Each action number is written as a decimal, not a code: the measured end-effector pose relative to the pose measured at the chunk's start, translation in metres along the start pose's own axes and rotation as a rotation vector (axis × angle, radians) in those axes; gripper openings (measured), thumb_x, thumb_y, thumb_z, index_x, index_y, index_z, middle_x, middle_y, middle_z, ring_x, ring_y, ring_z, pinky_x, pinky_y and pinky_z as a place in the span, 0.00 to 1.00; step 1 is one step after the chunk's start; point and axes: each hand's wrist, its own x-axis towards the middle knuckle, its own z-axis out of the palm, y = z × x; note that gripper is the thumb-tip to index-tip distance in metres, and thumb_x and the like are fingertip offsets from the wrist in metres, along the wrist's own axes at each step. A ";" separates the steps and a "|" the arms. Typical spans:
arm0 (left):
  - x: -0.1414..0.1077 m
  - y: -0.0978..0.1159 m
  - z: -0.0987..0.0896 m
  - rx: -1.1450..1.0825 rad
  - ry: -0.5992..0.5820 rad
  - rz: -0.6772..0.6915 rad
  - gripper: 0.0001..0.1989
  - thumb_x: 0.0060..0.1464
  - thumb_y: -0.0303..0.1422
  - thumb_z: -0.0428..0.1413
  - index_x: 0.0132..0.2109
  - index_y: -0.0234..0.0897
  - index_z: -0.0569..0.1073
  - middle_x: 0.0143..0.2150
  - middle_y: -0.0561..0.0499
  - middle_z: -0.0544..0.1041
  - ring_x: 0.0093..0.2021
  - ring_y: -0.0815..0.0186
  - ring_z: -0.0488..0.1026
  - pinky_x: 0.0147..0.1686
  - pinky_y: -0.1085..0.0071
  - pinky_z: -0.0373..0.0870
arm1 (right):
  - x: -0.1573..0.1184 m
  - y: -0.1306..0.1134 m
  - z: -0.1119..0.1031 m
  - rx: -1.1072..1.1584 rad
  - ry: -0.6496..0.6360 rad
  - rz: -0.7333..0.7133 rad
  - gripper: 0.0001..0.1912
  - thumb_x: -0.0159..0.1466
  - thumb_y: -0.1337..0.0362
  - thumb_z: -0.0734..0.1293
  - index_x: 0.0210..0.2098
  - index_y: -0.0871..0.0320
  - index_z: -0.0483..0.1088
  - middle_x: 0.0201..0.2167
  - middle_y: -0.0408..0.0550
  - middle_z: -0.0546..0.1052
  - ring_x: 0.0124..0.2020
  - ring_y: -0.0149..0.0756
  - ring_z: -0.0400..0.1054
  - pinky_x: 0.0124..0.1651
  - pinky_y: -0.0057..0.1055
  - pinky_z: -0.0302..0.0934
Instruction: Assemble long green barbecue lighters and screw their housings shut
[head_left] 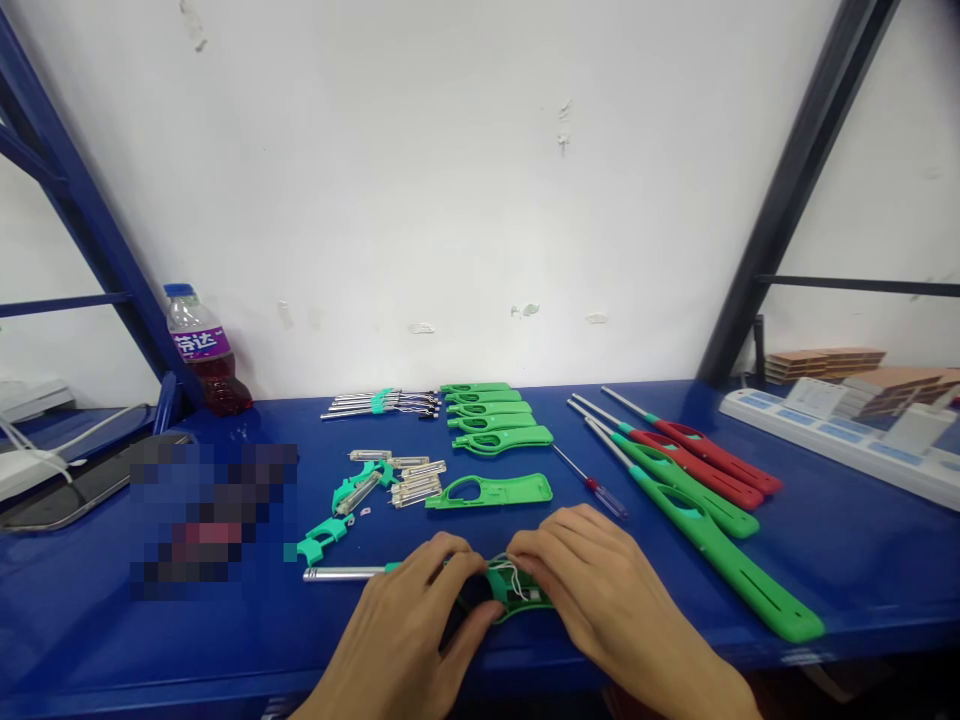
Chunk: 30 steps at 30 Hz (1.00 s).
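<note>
At the front of the blue table, an opened green gas lighter (517, 602) lies with its metal tube (345, 574) pointing left. My left hand (416, 615) grips the lighter near the tube end, thumb and fingers around the casing. At the other end, my right hand (607, 580) has its fingers closed on the casing beside thin white wires (514, 576). Its fingertips are partly hidden. Just behind the hands lies a loose green handle half (517, 490). Teal plastic pieces (324, 538) and small clear parts with metal ends (417, 486) are scattered to the left.
Stacked green handle halves (499, 439) and bundled metal tubes (379, 403) sit near the wall. A screwdriver (606, 498), green lighters (739, 570) and red lighters (694, 470) lie right. A power strip (825, 432) borders the far right; a drink bottle (206, 350) stands left.
</note>
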 end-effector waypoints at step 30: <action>-0.001 -0.003 0.003 -0.034 0.003 0.009 0.05 0.74 0.37 0.53 0.52 0.44 0.71 0.47 0.50 0.80 0.42 0.60 0.83 0.37 0.66 0.82 | 0.000 0.000 0.001 -0.033 0.044 0.012 0.07 0.79 0.68 0.60 0.50 0.53 0.69 0.35 0.41 0.79 0.33 0.37 0.70 0.42 0.36 0.54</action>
